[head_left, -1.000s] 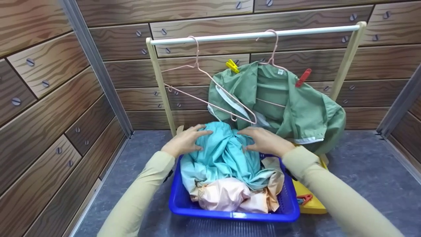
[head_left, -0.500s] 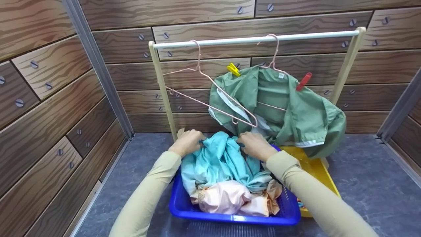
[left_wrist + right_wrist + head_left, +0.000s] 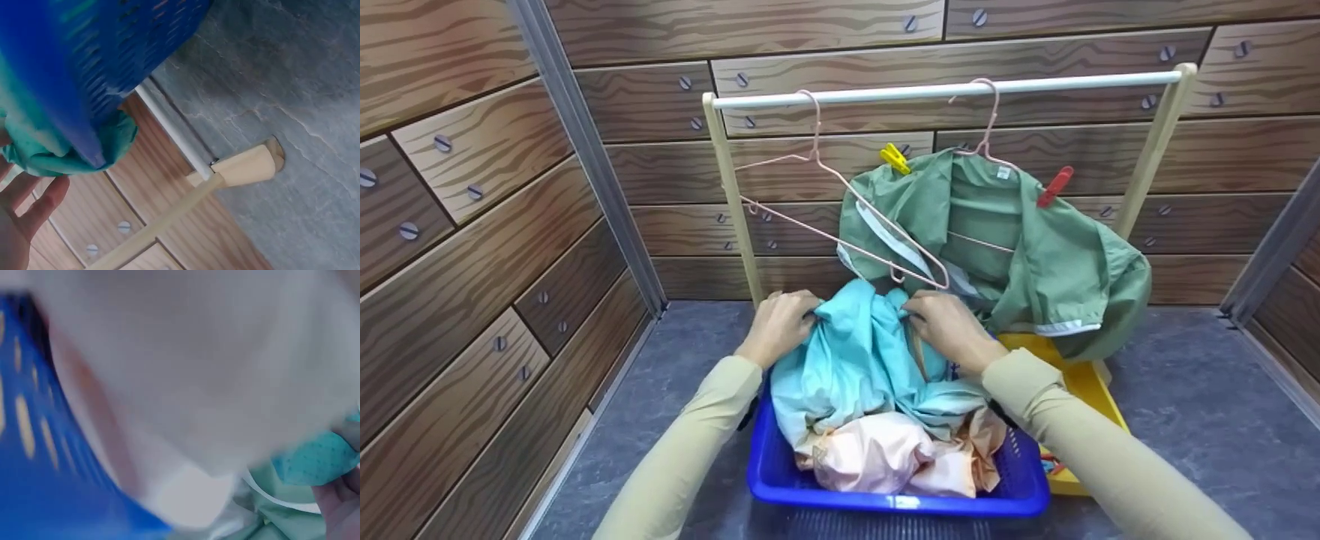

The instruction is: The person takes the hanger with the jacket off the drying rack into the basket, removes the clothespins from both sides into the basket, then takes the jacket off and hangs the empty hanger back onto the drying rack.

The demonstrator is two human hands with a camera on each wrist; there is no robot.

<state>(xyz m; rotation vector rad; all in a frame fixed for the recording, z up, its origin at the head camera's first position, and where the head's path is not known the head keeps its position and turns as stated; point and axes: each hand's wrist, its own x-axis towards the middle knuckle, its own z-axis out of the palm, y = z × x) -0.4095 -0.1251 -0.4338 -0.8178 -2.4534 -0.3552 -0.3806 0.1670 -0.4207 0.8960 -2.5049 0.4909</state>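
Observation:
A turquoise garment (image 3: 859, 352) lies bunched in a blue basket (image 3: 900, 504), its far part lifted a little. My left hand (image 3: 781, 324) pinches its far left edge; in the left wrist view, the fingers (image 3: 48, 202) touch cloth draped over the basket rim. On the far right edge, my right hand (image 3: 949, 328) pinches the same garment, and the right wrist view has a fold of turquoise cloth (image 3: 318, 458) between the fingers and thumb. Pale pink and peach cloth (image 3: 874, 454) fills the near part of the basket. The garment's exact kind is hidden by its folds.
Behind the basket stands a rack with a white rail (image 3: 885, 94). It carries a bare pink hanger (image 3: 815, 154) and a green jacket (image 3: 1057, 255) with a yellow clothespin (image 3: 895, 158) and a red clothespin (image 3: 1055, 187). A yellow tray (image 3: 1099, 390) sits right of the basket.
Both hands were spread above the turquoise garment a second ago. They have come down, taken hold of its far edges and raised that part slightly. The basket has stayed in place.

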